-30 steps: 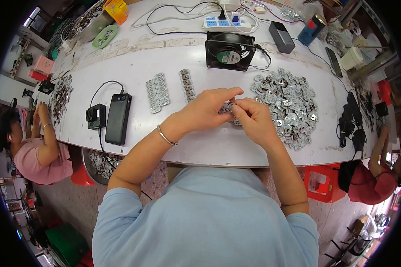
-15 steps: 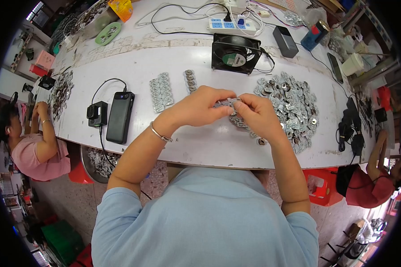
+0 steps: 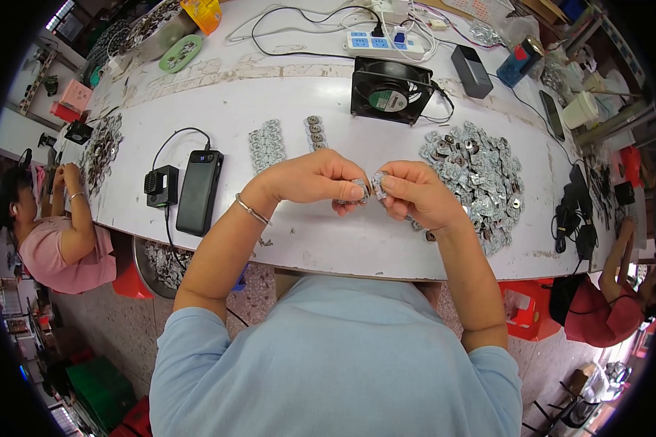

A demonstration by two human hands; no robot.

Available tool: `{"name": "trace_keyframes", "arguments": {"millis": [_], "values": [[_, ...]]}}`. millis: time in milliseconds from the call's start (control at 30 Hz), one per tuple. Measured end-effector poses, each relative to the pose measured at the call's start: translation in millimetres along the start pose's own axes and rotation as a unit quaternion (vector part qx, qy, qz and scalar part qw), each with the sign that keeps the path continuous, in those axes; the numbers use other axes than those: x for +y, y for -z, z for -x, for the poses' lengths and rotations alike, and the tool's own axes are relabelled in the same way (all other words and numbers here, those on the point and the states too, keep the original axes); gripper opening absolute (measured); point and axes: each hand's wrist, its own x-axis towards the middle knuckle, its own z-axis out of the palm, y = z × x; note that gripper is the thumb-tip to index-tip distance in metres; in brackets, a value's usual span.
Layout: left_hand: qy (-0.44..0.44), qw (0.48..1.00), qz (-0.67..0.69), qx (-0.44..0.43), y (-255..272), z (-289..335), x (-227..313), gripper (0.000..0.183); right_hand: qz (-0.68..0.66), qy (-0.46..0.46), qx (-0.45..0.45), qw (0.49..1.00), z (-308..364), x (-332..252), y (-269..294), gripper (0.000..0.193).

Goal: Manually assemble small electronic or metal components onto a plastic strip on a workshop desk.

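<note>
Green-and-white printed label (image 3: 388,100) marks the black fan (image 3: 393,81); left hand (image 3: 328,179) and right hand (image 3: 421,193), thumbs closed against fingers, each pinch silvery metal parts (image 3: 378,185), close together, above the white table (image 3: 328,240).

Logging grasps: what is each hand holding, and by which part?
Left hand: at least one small metal piece, partly covered; exact hold unclear. Right hand: another metal piece, pinched at its right side.

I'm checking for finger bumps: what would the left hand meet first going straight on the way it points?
Pointing rightward, the left hand would probably first meet the small silvery piece pinched by the right hand; depth is unclear.
</note>
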Motion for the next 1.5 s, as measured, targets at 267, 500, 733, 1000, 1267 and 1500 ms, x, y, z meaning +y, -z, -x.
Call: {"name": "trace_keyframes", "arguments": {"millis": [267, 500, 733, 1000, 1267, 1500], "values": [[-0.038, 0.984, -0.019, 0.174, 3.4, -4.8, 2.7, 0.02, 0.173, 0.059, 0.19, 0.965, -15.3, -3.1, 0.8, 0.02], [-0.164, 0.791, -0.479, 0.344, -7.8, -18.5, -9.7, 0.029, 0.334, 0.11, 0.221, 0.91, -25.1, 2.5, 3.6, 0.019], [-0.227, 0.732, -0.545, 0.34, 0.3, -23.1, -19.0, 0.03, 0.321, 0.087, 0.205, 0.921, -33.8, -4.3, -0.6, 0.022], [-0.222, 0.706, -0.565, 0.366, 14.0, -32.5, -24.9, 0.026, 0.349, 0.136, 0.228, 0.899, -50.4, -6.5, 0.6, 0.022], [-0.219, 0.72, -0.493, 0.436, 17.2, -42.3, -26.5, 0.026, 0.356, 0.183, 0.27, 0.876, -70.7, -7.1, 14.1, 0.022], [-0.209, 0.72, -0.495, 0.439, 11.8, -39.9, -21.4, 0.024, 0.21, 0.101, 0.236, 0.943, -74.5, -8.8, 18.3, 0.02]]}}
